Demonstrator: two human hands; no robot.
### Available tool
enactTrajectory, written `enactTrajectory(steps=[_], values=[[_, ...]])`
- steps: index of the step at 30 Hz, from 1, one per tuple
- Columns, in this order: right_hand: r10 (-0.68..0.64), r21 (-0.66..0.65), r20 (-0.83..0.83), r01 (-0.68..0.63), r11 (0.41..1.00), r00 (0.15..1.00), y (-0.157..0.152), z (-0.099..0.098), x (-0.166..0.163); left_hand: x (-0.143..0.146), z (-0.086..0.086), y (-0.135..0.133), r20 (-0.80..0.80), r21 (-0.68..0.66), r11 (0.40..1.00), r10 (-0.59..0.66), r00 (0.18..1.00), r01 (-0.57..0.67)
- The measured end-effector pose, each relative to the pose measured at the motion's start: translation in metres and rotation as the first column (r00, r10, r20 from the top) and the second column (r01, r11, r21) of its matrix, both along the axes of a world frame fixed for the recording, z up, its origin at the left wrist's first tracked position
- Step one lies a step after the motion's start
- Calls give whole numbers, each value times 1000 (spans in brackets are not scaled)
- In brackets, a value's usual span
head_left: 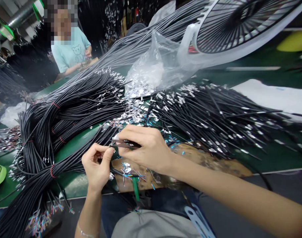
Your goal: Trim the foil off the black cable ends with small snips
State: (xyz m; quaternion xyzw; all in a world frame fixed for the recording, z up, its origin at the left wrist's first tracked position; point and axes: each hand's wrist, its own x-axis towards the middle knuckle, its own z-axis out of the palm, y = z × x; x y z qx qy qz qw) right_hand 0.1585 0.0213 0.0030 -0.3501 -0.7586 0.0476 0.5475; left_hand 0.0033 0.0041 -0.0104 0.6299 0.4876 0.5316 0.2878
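My left hand [97, 165] is closed in a pinch on the end of a thin black cable [116, 172], just above the near edge of the green table [73, 142]. My right hand [143, 147] is closed around a dark pair of scissors or tweezers [123, 142], its tip meeting the left fingers. Below both hands lies a worn brown board [190, 158] strewn with foil scraps and coloured wire ends.
Bundles of black cables [66, 112] tied with red bands fill the left; a loose heap of foil-tipped cables [215, 115] spreads to the right. A clear plastic bag [155, 66] of foil scraps and a fan guard [240, 26] stand behind. Another person [71, 49] works at the far left.
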Motion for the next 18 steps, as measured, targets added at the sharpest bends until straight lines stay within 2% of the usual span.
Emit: enactTrajectory(steps=[5, 7, 9, 12, 14, 18], values=[[91, 225, 60, -102, 969, 994, -1, 0, 6, 1, 2, -1, 57, -86, 995, 52, 997, -47], [150, 259, 123, -177, 949, 981, -2, 0, 6, 2, 3, 0, 84, -90, 994, 68, 994, -60], [181, 221, 121, -205, 954, 976, -3, -1, 5, 2, 3, 1, 96, -72, 995, 70, 993, -64], [85, 74, -48, -82, 994, 995, -4, -1, 3, 2, 2, 2, 92, -23, 998, 56, 994, -55], [24, -6, -114, -25, 1000, 993, -4, -1, 1, 2, 1, 2, 75, 13, 999, 41, 996, -42], [45, -48, -127, -51, 998, 991, -3, 0, 1, 3, -1, 2, 50, 55, 998, 21, 999, -24]])
